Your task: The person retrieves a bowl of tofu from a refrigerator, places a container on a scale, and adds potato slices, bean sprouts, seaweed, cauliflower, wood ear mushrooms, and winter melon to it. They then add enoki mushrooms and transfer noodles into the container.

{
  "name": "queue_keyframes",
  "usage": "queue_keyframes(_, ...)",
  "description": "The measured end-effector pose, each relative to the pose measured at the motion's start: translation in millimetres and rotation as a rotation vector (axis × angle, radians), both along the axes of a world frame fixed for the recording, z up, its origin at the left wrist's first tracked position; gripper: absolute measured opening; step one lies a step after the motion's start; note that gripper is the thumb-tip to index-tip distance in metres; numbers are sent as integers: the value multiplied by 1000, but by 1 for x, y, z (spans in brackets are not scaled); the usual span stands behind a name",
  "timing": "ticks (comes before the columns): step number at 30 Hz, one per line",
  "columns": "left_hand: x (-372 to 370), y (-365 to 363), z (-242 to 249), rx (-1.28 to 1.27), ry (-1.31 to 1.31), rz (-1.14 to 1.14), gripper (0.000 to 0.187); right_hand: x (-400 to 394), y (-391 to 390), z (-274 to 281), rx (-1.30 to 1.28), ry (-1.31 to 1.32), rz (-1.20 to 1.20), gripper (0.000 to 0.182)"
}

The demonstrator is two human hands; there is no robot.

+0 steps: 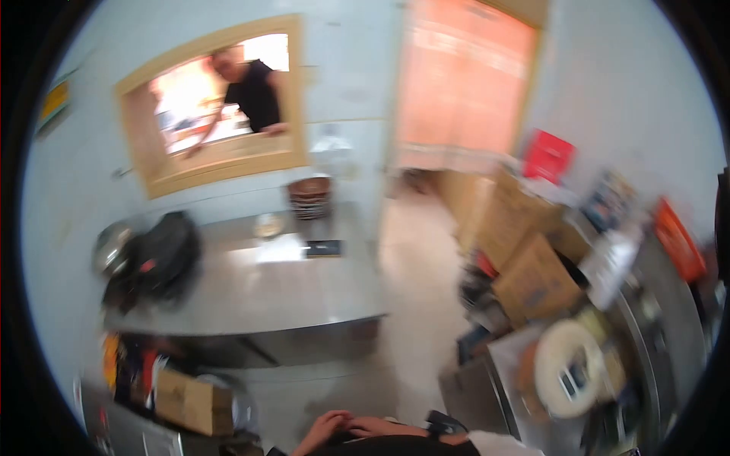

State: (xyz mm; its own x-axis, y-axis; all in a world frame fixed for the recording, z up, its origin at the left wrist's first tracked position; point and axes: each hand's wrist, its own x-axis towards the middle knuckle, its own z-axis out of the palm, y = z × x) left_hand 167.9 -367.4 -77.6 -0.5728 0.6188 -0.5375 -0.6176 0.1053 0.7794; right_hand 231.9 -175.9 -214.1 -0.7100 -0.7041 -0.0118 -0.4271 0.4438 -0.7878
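Observation:
At the bottom edge, in front of my dark clothing, my left hand (327, 429) and my right hand (371, 427) come together and seem to touch. Loosely bent fingers show on the left hand, and I see nothing held in it. The right hand points leftward; blur and the overlap hide its fingertips. A dark band (444, 424) sits around my right wrist. Ahead stands a metal table (304, 300), out of reach of both hands. On it are a dark phone-like slab (324, 248), a white sheet (281, 249) and a stack of brown bowls or baskets (310, 199).
A person in black (257, 95) leans at the wall opening (300, 144). Dark bags (169, 247) lie on the table's left. Cardboard boxes (536, 281) and a counter holding a round pale lid-like thing (544, 372) crowd the right. A pink curtain (468, 83) hangs in the doorway beyond the floor (414, 258).

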Motion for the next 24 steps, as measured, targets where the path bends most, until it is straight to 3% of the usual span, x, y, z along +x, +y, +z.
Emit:
queue_keyframes(1, 1, -1, -3, -16, 39, -19, 31, -9, -4, 137, -246, -304, -153, 25)
queue_keyframes(3, 6, -1, 29, 25, -6, -39, 44, -3, -9, 134, -221, -319, -247, 22)
queue_keyframes(4, 3, 3, 44, 20, -17, -144, 44, -4, -9, 136, -241, -318, -352, 22)
queue_keyframes(6, -8, 14, 74, -132, -126, -83, 48, -7, -6, 145, -273, -330, -291, 20)
queue_keyframes(8, -9, 15, 93, -152, -61, -148, 48, 1, -9, 142, -304, -300, -391, 19)
queue_keyframes(13, -40, 4, 60, -242, 5, -95, 49, 5, -7, 131, -331, -262, -442, 18)
queue_keyframes(20, -42, 30, 96, -197, 46, -5, 49, 9, -1, 122, -437, -232, -467, 17)
queue_keyframes(23, -35, 33, 83, -163, 97, -58, 52, 12, 13, 136, -416, -227, -458, 17)
queue_keyframes(24, -31, 37, 80, -161, 58, -28, 41, 11, 14, 140, -429, -211, -439, 18)
